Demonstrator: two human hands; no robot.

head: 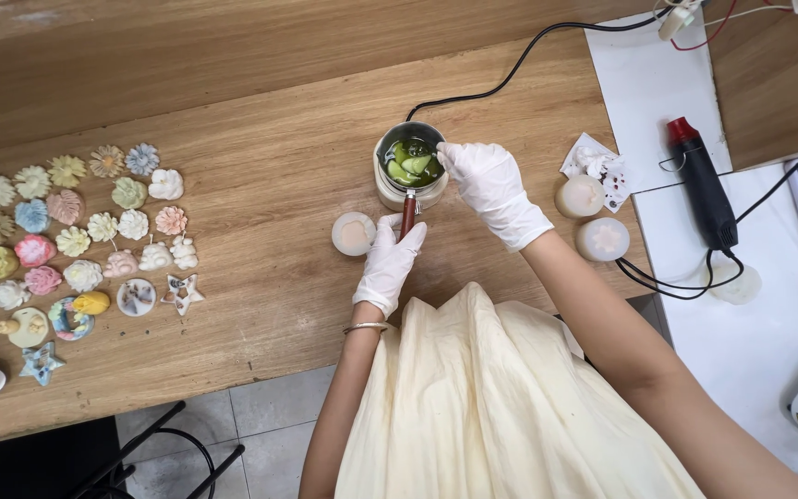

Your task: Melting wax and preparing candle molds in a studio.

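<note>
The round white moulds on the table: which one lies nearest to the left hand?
The round mould just left of the left hand, beside the metal pot. The other two lie apart, to the right of the right hand.

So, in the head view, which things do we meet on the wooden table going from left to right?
Cluster of pastel flower-shaped pieces → small round mould → left hand on the pot's handle → right hand → two round moulds → black heat gun.
</note>
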